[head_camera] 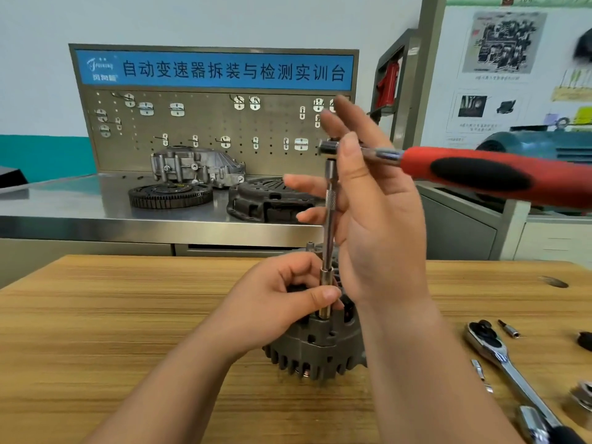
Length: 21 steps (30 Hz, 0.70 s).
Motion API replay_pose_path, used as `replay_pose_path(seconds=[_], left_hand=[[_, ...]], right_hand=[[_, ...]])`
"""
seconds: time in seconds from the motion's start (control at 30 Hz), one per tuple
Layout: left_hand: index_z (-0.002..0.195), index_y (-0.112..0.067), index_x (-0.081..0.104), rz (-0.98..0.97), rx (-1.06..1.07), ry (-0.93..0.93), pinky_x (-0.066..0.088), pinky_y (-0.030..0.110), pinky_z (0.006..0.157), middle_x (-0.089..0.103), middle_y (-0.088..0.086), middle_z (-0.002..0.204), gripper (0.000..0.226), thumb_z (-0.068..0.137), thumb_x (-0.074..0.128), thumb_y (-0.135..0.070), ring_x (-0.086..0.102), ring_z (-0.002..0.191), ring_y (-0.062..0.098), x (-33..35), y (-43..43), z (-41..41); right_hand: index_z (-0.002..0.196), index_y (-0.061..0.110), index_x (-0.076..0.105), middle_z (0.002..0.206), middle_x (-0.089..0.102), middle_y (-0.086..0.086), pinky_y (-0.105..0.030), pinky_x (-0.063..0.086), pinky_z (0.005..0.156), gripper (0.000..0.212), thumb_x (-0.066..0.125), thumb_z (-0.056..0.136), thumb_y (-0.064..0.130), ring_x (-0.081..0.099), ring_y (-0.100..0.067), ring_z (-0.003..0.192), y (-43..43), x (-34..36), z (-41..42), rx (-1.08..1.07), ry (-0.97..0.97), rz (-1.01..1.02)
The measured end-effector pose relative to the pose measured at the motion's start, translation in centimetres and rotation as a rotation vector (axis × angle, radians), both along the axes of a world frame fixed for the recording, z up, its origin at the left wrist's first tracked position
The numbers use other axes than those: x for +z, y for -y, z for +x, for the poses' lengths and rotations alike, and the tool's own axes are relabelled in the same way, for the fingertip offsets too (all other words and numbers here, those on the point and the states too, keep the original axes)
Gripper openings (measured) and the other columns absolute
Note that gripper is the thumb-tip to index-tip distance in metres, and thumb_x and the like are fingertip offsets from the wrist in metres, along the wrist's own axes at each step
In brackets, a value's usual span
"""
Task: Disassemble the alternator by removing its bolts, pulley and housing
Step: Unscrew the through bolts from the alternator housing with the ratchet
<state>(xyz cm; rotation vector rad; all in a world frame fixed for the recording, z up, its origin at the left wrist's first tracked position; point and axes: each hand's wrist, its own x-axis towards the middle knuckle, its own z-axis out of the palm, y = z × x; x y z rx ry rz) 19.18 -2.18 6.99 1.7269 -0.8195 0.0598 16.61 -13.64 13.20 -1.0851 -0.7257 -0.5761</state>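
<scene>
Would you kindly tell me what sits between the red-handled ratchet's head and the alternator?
In the head view, an upright chrome extension bar spans it, its socket meeting the alternator.

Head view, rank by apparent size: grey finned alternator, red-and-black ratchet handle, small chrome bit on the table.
Red-and-black ratchet handle, nearer the camera, so unsure.
Grey finned alternator, partly hidden.
Small chrome bit.

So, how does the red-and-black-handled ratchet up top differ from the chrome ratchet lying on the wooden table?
The red-and-black-handled ratchet is raised, seated on a long steel extension bar standing on the grey alternator. The chrome ratchet lies flat on the wooden table, untouched. The red-and-black-handled ratchet has a thick coloured grip, while the chrome ratchet's shaft is bare polished metal. Both are ratchet wrenches.
</scene>
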Motion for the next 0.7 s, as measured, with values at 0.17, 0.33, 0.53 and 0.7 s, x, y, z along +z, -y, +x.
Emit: replay_pose_path(seconds=[0.17, 0.33, 0.53, 0.7], left_hand=[[0.108, 0.002, 0.065, 0.007, -0.027, -0.036, 0.054, 0.041, 0.09, 0.074, 0.013, 0.096, 0.034, 0.086, 0.059, -0.024, 0.07, 0.094, 0.027, 0.1, -0.1, 0.0], [0.094, -0.005, 0.069, -0.018, -0.025, -0.043, 0.052, 0.016, 0.072, 0.074, -0.005, 0.077, 0.026, 0.081, 0.063, -0.027, 0.068, 0.077, 0.004, 0.0, 0.1, -0.1], [0.101, 0.012, 0.061, -0.053, 0.01, -0.026, 0.055, 0.024, 0.075, 0.072, -0.001, 0.079, 0.047, 0.074, 0.064, -0.027, 0.067, 0.076, 0.009, 0.1, 0.5, -0.3], [0.106, 0.009, 0.061, -0.053, 0.013, -0.057, 0.052, 0.05, 0.088, 0.072, 0.018, 0.093, 0.034, 0.085, 0.064, -0.018, 0.067, 0.092, 0.033, 0.0, 0.3, -0.3]], right_hand=[[0.12, 0.022, 0.055, 0.103, 0.075, -0.002, -0.022, 0.051, 0.048, 0.044, 0.027, 0.099, 0.048, 0.07, -0.019, 0.061, 0.4, 0.0, 0.3, 0.198, -0.208, 0.01], [0.128, 0.022, 0.052, 0.097, 0.075, -0.005, -0.02, 0.049, 0.045, 0.047, 0.028, 0.099, 0.051, 0.067, -0.016, 0.057, 0.5, -0.2, 0.2, 0.216, -0.245, 0.058], [0.122, 0.04, 0.058, 0.127, 0.062, -0.001, -0.019, 0.051, 0.053, 0.033, 0.055, 0.091, 0.028, 0.068, -0.016, 0.084, -0.2, -0.1, -0.1, -0.022, -0.009, 0.047], [0.121, 0.037, 0.056, 0.125, 0.066, 0.002, -0.022, 0.054, 0.051, 0.03, 0.047, 0.094, 0.042, 0.072, -0.02, 0.081, -0.4, -0.1, -0.2, 0.085, -0.077, 0.037]])
